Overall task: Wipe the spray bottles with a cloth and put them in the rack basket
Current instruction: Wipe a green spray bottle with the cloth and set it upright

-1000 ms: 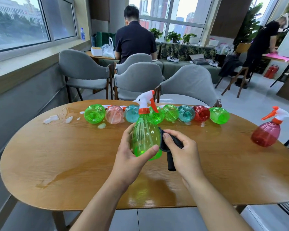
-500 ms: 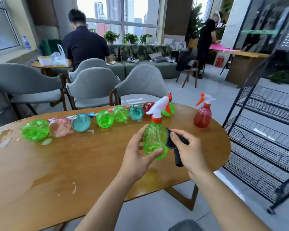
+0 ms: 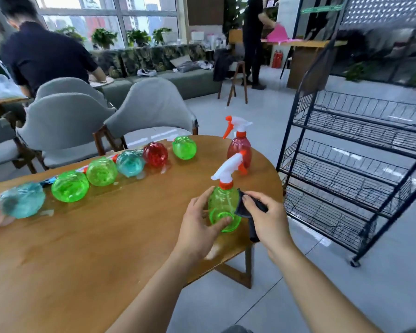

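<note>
A row of coloured spray bottles lay on their sides along the left and centre of the wooden table — pink and teal at the far left edge of the frame, then green, green, teal, red and green. Right of centre, the left hand gripped a green spray bottle around its lower body, thumb near the base, holding it above the table with its white-and-orange trigger head tilted up and left. Touching the bottle's right side, the right hand pinched a dark cloth, a tail of it hanging down. Just behind stood a red spray bottle, upright near the table's right end. At the right of the frame, the black wire rack held no bottles on the shelves in view. To wipe well, the left hand would likely need to turn the bottle while the cloth stayed pressed on — base and neck included.
</note>
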